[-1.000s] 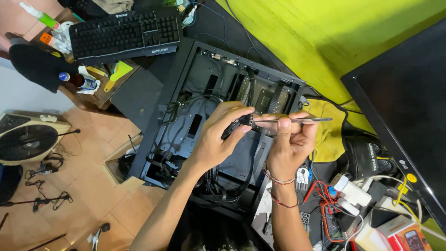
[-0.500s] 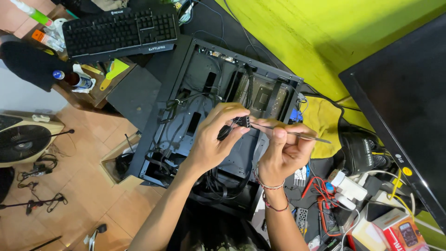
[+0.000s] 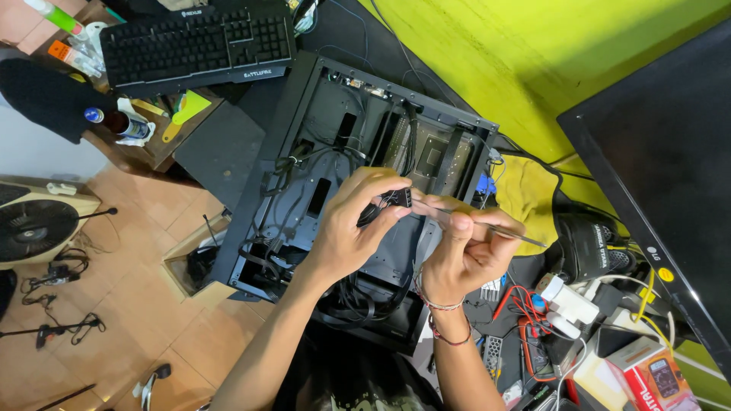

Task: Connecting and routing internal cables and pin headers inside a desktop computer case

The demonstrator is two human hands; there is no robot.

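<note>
In the head view the open black computer case (image 3: 335, 175) lies on its side and serves as the landmark for everything here. Above its middle, the left hand (image 3: 352, 228) pinches a small black cable connector (image 3: 400, 199) between thumb and fingertips, the fingers closed firmly on it; black cables trail from the connector down into the case. Just to the right of the connector, the right hand (image 3: 466, 255) grips thin metal tweezers (image 3: 487, 227), fingers and thumb pressed together on the shaft, with the near tip meeting the connector and the far end pointing away over the case's right edge. Beyond the case's upper left corner sits a black keyboard (image 3: 198, 42) on a cluttered wooden table (image 3: 156, 152). Left of the case, on the tiled floor, stands a fan (image 3: 34, 228). A yellow cloth (image 3: 529, 194) lies against the case's right side, and further right leans a dark monitor (image 3: 662, 160). Below the case's right corner lie red wires (image 3: 525, 312) and a white power adapter (image 3: 567, 301)
</note>
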